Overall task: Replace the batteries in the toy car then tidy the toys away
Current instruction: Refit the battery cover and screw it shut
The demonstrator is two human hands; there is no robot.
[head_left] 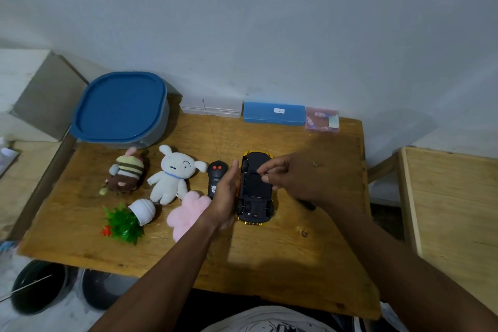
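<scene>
A yellow toy car [254,191] lies upside down on the wooden table [296,264], its black underside facing up. My left hand [225,194] holds the car's left side. My right hand [293,178] reaches over from the right, its fingertips pinched at the battery cover in the middle of the underside. A black remote [215,172] with two red buttons and a thin antenna lies just left of the car, partly behind my left hand.
Left of the remote lie a white plush [172,175], a striped brown plush [126,172], a pink plush [186,213] and a tipped potted plastic plant [126,221]. A blue-lidded tub [121,108], a clear case [211,108], a blue case [273,113] and a pink box [322,119] line the wall.
</scene>
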